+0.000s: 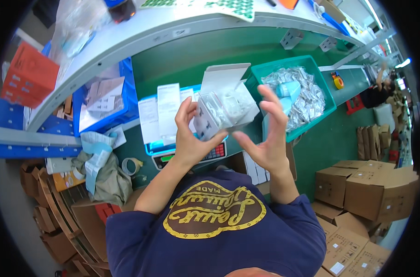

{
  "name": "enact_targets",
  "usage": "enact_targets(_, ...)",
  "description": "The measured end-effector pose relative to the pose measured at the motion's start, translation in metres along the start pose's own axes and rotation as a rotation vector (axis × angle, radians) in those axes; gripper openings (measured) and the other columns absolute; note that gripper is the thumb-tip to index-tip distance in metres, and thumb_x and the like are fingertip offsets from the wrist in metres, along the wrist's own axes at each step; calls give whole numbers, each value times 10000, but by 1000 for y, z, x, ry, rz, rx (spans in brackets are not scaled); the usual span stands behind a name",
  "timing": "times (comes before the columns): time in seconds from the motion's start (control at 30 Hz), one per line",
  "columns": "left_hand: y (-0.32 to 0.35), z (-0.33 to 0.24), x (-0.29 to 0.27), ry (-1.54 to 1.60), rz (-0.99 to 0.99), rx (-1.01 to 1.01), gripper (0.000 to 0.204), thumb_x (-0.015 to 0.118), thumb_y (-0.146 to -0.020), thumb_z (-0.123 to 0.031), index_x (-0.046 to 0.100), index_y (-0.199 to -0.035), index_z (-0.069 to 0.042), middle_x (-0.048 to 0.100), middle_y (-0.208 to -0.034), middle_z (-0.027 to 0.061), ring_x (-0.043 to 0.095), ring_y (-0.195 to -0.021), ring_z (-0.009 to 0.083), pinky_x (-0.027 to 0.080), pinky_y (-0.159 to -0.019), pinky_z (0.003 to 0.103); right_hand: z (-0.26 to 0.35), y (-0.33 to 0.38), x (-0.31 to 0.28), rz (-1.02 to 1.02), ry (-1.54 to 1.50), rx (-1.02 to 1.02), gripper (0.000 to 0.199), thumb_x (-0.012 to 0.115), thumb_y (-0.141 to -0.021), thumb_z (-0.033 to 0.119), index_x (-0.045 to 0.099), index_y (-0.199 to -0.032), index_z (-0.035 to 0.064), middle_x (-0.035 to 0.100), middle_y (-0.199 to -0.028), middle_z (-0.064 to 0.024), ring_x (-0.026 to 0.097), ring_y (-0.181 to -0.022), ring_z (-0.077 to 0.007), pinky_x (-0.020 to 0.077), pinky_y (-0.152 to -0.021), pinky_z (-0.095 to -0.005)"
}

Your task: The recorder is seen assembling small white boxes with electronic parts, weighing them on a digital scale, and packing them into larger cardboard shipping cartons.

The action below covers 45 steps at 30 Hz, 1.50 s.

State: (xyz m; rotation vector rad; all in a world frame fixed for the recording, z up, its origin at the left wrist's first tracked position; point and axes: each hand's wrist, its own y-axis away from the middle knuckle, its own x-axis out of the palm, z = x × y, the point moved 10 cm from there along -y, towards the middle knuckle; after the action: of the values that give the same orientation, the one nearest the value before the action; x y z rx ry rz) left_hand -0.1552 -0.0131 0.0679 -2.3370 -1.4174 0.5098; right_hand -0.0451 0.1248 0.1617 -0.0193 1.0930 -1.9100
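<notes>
An open white carton [204, 121] is in front of me, its lid flap [223, 77] raised at the back. Inside lie clear plastic bags [230, 105] with white parts that I cannot make out. My left hand [190, 141] holds the carton by its left side, thumb along the near edge and fingers up the side. To the right of the carton my right hand [271, 138] is open, thumb and fingers spread, holding nothing. Beneath and left of the carton, a blue tray [151, 148] with white printed leaflets [168, 113] rests on a digital scale [214, 152].
A green bin [327, 99] of silvery foil packets [309, 99] stands right of the carton. At left are a blue bin [132, 92] with flat cartons, a tape roll [131, 166] and a grey cloth [115, 184]. A white shelf [173, 34] crosses the back. Cardboard boxes [371, 189] are stacked at right.
</notes>
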Motion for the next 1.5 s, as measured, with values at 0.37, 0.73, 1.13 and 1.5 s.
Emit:
enact_targets(0.37, 124, -4, -44, 93, 448, -261, 700, 757, -818, -281, 380, -1378, -95, 377, -1304, 184, 506, -1132, 295, 447, -957, 390, 13, 140, 107, 154, -507, 552, 634, 744, -821, 200, 405, -1338, 62, 278, -1510, -223, 393, -1348, -334, 305, -1117, -444)
enact_targets(0.73, 144, -20, -15, 287, 676, -434, 549, 737, -855, -299, 472, -1268, -54, 376, -1271, 170, 480, -1110, 266, 448, -909, 356, 47, 133, 78, 125, -321, 655, 270, 623, -886, 163, 599, -1108, 11, 533, -1318, -183, 491, -1259, -292, 367, -1058, -395)
enact_targets(1.13, 138, -21, -22, 273, 546, -305, 834, 768, -838, -274, 266, -1478, -90, 331, -1436, 201, 476, -1250, 336, 469, -962, 399, 42, 124, 93, 399, -342, 619, 345, 476, -993, 198, 635, -1210, -18, 581, -1314, -188, 426, -1336, -320, 319, -1103, -430)
enact_targets(1.5, 53, -11, 26, -513, 355, -86, 587, 669, -900, -279, 457, -1407, -73, 386, -1416, 218, 447, -1272, 393, 386, -1059, 445, -138, 143, 31, -88, -478, 881, 170, 576, -975, 195, 587, -1057, 46, 608, -1123, -121, 508, -1188, -226, 353, -1054, -350)
